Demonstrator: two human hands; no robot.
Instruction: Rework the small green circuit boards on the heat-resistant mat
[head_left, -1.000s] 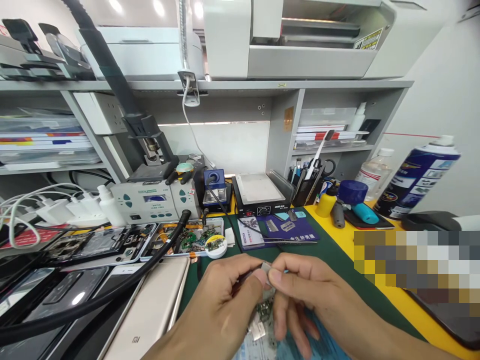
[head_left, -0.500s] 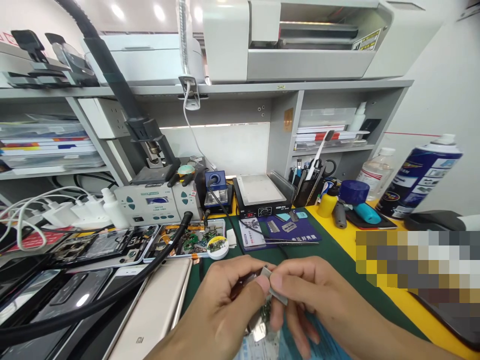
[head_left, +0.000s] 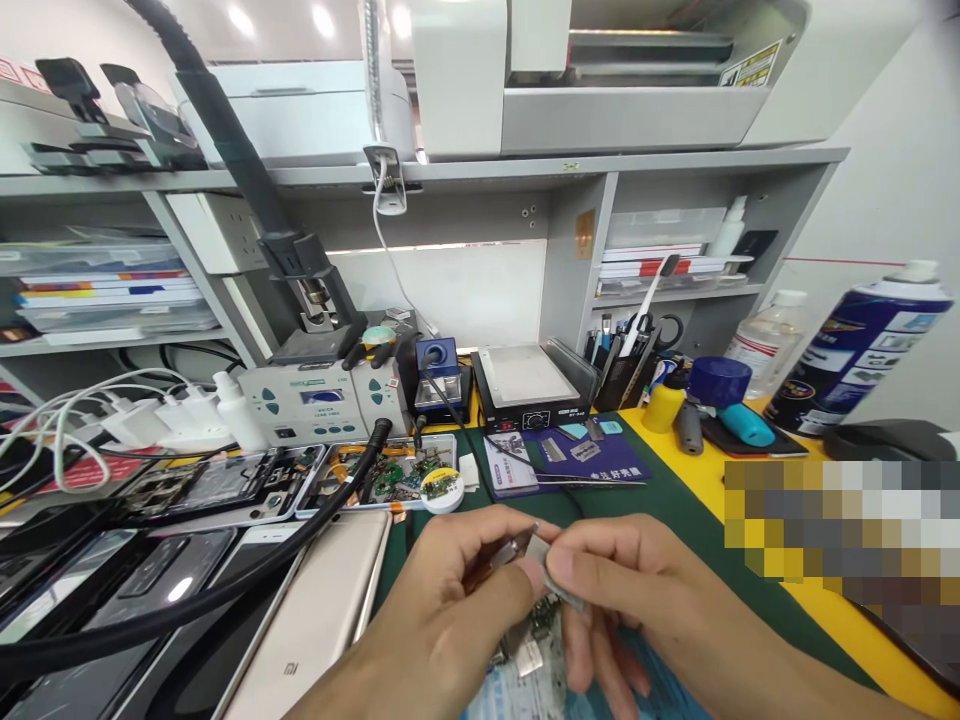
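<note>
My left hand [head_left: 457, 610] is closed, thumb and fingers wrapped around a small assembly with a green circuit board [head_left: 541, 618] and a shiny metal part [head_left: 512, 548]. Between the two thumbs sits a thin grey flat piece [head_left: 564, 587], which my right hand [head_left: 626, 585] pinches between thumb and forefinger. The left thumb presses on its near end. The right hand's other fingers hang curled below. Much of the assembly is hidden by my fingers. Under both hands lies a blue printed sheet [head_left: 484, 700] on the green mat [head_left: 731, 605].
Several phones, among them a gold phone [head_left: 300, 620], lie on the left under a thick black hose [head_left: 285, 550]. A tray of circuit boards [head_left: 401, 450], tweezers [head_left: 592, 482], a heating plate [head_left: 525, 375] and a hot air station [head_left: 319, 405] stand behind. A spray can [head_left: 855, 350] is at right.
The view has shifted slightly, so the background sits a little further right. My hands keep their grip; the left fingers' metal part and the circuit board show more now.
</note>
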